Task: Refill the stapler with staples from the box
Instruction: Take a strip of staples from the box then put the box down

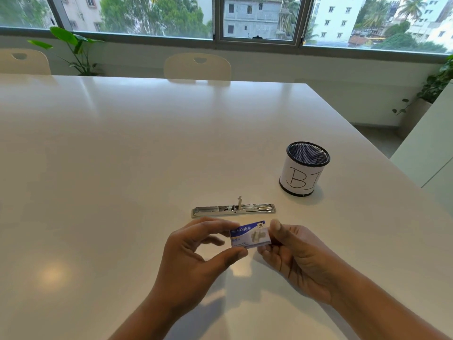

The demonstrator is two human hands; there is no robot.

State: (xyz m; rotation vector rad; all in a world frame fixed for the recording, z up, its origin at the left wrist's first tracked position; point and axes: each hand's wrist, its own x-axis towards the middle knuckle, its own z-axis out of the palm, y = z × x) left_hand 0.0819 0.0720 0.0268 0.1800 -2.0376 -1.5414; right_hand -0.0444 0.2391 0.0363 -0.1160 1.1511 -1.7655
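Wide glossy white table (pixel 122 155) fills the view, and over its near part both hands are up. The left hand (pixel 193 261) and right hand (pixel 299 251) meet at the middle. Off to the right stands a black mesh pen cup wrapped in white paper (pixel 304 169), well apart from the action. Just beyond the hands lies the long silver metal stapler (pixel 232 209), flat on the table with its top swung open, channel exposed.

Now the prize: the small blue-and-white cardboard staple box (pixel 250 234), held above the table, label up.

Opening it looks like the step here. Best keep the box level and ease one end out gently, so no strips spill.

Left hand pinches the box's left end, thumb (pixel 241 253) below and forefinger above, other fingers loosely curled. Right hand cradles the right end on curled fingers, thumb (pixel 275 225) pressed on top.
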